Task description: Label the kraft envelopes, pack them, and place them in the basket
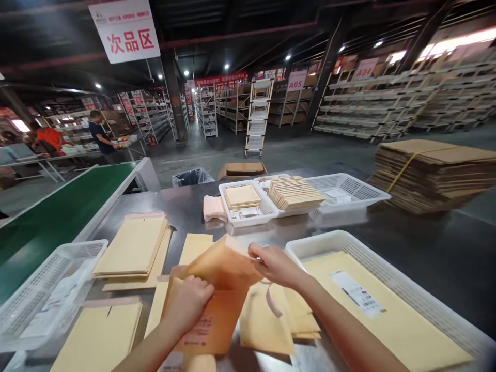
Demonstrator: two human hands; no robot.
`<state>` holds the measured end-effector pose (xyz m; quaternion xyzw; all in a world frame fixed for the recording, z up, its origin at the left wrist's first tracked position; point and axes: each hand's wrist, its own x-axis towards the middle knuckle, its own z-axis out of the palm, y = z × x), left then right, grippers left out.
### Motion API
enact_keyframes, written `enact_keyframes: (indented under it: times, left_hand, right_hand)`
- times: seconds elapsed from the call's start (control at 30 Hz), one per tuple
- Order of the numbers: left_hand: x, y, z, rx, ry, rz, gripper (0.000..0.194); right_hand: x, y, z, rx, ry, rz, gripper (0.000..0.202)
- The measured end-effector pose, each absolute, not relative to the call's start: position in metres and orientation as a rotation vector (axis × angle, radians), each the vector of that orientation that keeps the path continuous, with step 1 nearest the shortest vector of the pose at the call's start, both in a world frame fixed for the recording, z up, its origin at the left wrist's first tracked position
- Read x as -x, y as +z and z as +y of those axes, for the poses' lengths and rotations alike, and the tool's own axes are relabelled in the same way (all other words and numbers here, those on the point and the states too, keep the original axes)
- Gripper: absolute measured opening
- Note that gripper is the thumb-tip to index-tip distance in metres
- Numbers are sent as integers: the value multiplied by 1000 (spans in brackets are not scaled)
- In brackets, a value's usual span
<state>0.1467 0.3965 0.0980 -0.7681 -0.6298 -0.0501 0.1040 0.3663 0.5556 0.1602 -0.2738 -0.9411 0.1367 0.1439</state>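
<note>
An orange-brown padded envelope is held up over the metal table, its upper part bent over. My left hand is closed on its left side. My right hand pinches the raised corner at the upper right, and a thin curled strip hangs just below that hand. Under and beside the envelope lie yellow envelopes. Further yellow envelope stacks are at the left, one at the back and one in front. To the right, a white basket holds a large yellow envelope with a white label.
White baskets with envelopes stand at the table's back, beside a pink bundle. Another basket is at the left, by a green conveyor. Flattened cardboard is stacked at right. Two people are at far left.
</note>
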Motion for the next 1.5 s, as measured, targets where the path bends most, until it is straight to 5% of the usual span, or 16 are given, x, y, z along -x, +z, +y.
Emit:
enact_keyframes:
  times: [0.2, 0.53, 0.67, 0.77, 0.97, 1.17, 1.33, 1.5]
  left_hand:
    - [-161, 89, 404, 2186, -505, -1526, 29]
    - [-145, 158, 387, 2070, -792, -1380, 23]
    - [-141, 168, 380, 1898, -862, -1341, 13]
    - [-122, 171, 373, 1427, -1334, -1552, 57]
    - [-104, 171, 364, 1722, -2356, -2619, 56]
    - [-145, 176, 369, 1762, -2002, -2436, 47]
    - [-177, 153, 369, 2020, -1594, -2248, 43]
    - [-177, 148, 358, 1886, -1746, -2365, 51]
  right_hand:
    - [-349, 187, 535, 593, 189, -2792, 13]
    - [-379, 127, 517, 746, 1177, -1873, 45]
    - [-362, 120, 496, 718, 1219, -1820, 27]
    - [-365, 133, 497, 737, 1244, -1708, 32]
    - [-366, 142, 525, 810, 1398, -1674, 36]
    - [-331, 140, 500, 890, 418, -1516, 20]
    - [-293, 171, 445, 465, 565, -1790, 36]
    - [-297, 179, 458, 318, 780, -1877, 24]
